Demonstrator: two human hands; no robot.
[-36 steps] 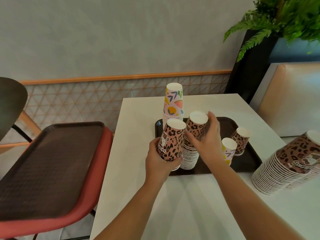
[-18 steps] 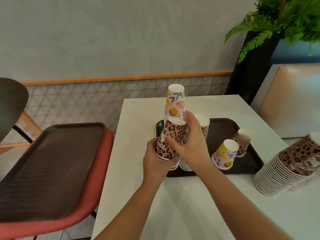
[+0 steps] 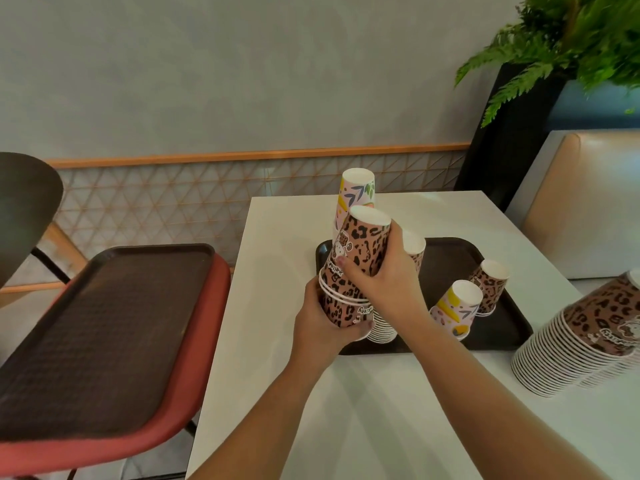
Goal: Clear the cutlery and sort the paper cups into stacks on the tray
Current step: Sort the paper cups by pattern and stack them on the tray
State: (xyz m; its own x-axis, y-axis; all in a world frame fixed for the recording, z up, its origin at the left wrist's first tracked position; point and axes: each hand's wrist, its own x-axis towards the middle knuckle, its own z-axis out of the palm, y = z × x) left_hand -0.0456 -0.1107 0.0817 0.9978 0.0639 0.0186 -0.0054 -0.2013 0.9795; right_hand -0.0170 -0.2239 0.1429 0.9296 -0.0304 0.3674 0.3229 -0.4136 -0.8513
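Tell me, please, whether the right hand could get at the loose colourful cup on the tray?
Probably not yet: the right hand grips the leopard cups. Once free, the colourful cup stands unobstructed nearby.

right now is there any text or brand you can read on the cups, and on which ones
None reads for certain.
Leopard-print cup gripped by the right hand: upside-down script, possibly "Hello Kitty", too blurred to confirm.
Lower leopard-print cup held by the left hand: small script near the rim, unreadable.
Leopard-print stack lying on the table: script, too blurred.
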